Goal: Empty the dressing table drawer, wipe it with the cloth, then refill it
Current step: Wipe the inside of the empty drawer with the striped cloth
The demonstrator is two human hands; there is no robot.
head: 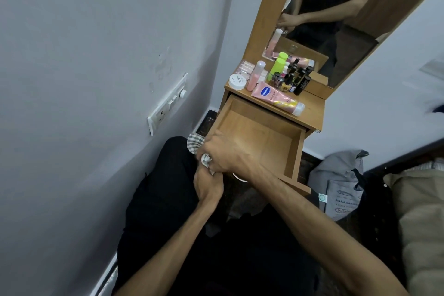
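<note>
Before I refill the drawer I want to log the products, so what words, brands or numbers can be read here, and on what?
"Vaseline": blue logo on the pink tube lying on the dressing table top.
"Gluta-H...": on the same tube, the rest cut off.
White jar lid: dark print, too blurred to read.
Nail polish bottles: labels too small to read.
Grey bag: patterns only, no readable words.

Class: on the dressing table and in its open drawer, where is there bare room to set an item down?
Free: the whole drawer floor, and the tabletop's front-right strip beyond the pink tube. Crowded: the back, where bottles and the white jar cluster before the mirror.
</note>
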